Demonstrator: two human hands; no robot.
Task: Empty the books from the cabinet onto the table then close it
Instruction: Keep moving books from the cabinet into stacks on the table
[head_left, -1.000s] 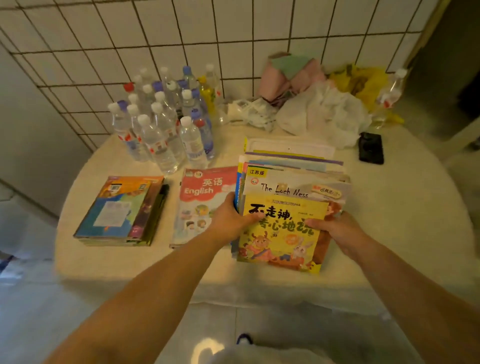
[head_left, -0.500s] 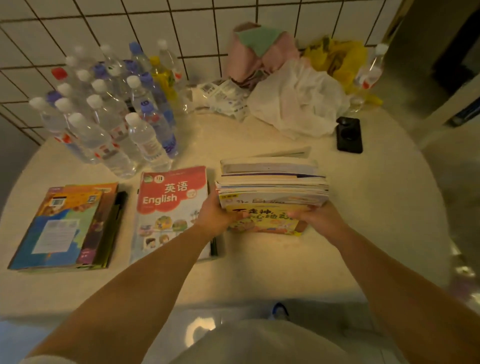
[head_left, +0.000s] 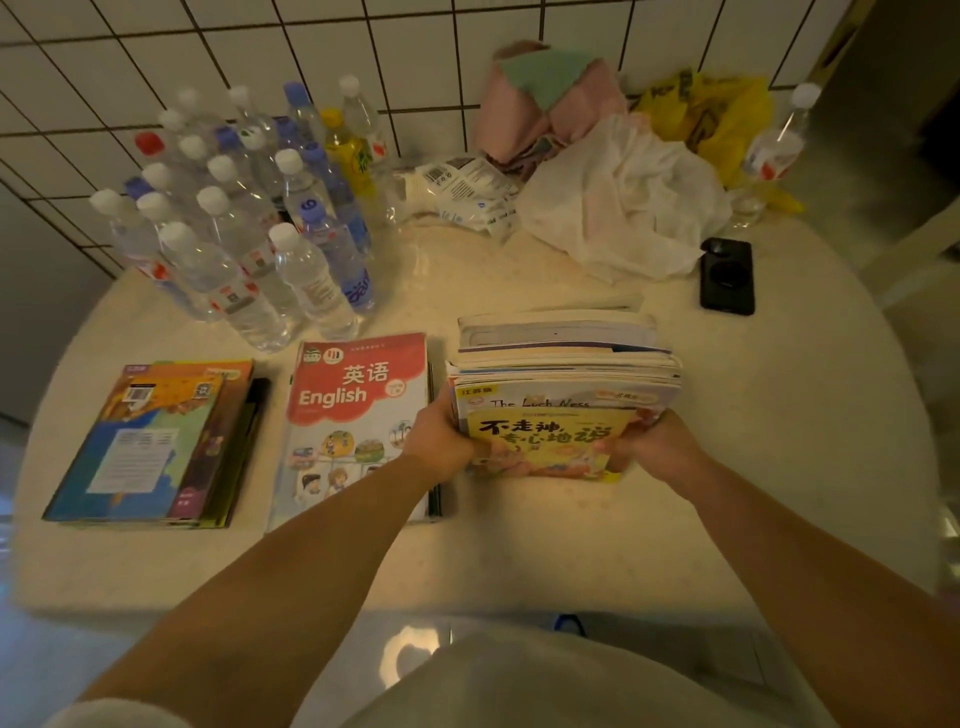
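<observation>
**Stack of books gripped at both sides on the table**

The left hand and the right hand each clasp a near corner of the stack of books, fingers curled around its edges; the stack appears to rest on the table, just right of the red English textbook. A third pile of books lies further left of that textbook, apart from it. The cabinet is not in view. Judged from its thickness, the stack is heavy; thin glossy covers probably slide on one another, so a grip low on both sides, squeezing inward, seems safest. Legible writing: "English" and "英语" on the red cover; "The Loch Ness" and "江苏版" on a cover in the stack; large Chinese characters on the yellow top book, partly hidden. Water bottles stand beyond the textbook, and a phone lies beyond the stack.
</observation>
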